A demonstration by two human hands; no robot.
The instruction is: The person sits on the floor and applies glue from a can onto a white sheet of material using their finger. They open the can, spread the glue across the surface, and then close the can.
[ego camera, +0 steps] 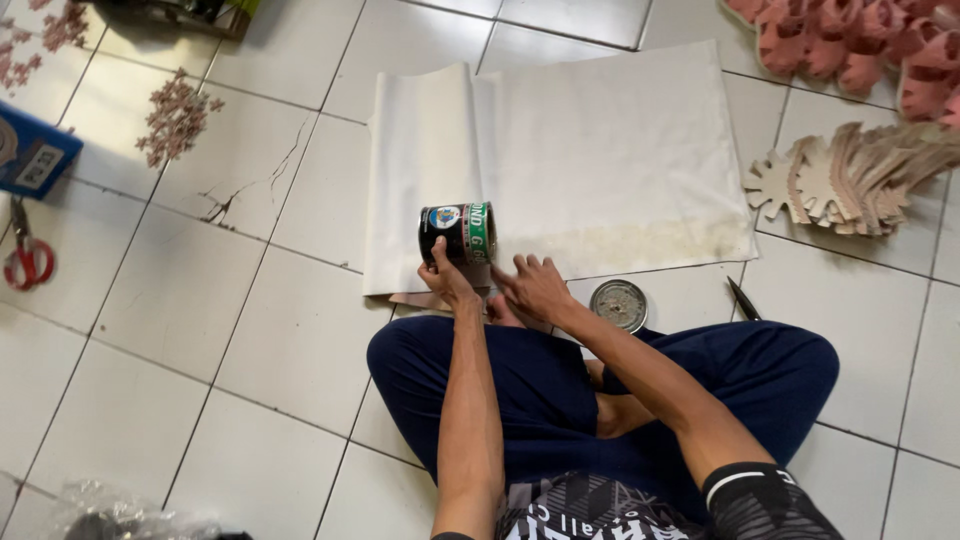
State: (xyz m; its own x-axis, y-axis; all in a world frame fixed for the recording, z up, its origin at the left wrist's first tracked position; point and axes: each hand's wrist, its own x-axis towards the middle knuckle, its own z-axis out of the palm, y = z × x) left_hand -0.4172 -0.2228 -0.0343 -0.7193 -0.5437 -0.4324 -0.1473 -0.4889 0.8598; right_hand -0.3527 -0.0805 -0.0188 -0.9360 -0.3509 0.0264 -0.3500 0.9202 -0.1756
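- Nearest, the person sits cross-legged on the white tiled floor, dark blue trousers filling the near middle, both forearms reaching away towards the far side.
- The left hand wraps the near side of the black and green tin, thumb up along its wall; the fingers are closed round it, holding it tipped over the near edge of the cloth. Judged from this, the grip wants to stay low and firm so the tin does not roll.
- The right hand lies just right of the tin, fingers spread and pressed flat near the cloth edge. It seems best kept there as a brace, pinning the cloth while the tin is tilted.
- Just right of that hand, the round metal lid lies flat on a tile, apart from the tin; the tin looks open, so a slow tilt would guard against a spill.
- A dark slim tool lies further right.
- Beyond, the white cloth spreads far and right, its left part folded over.
- Far right, cut wooden shapes and pink pieces; far left, red-handled scissors.
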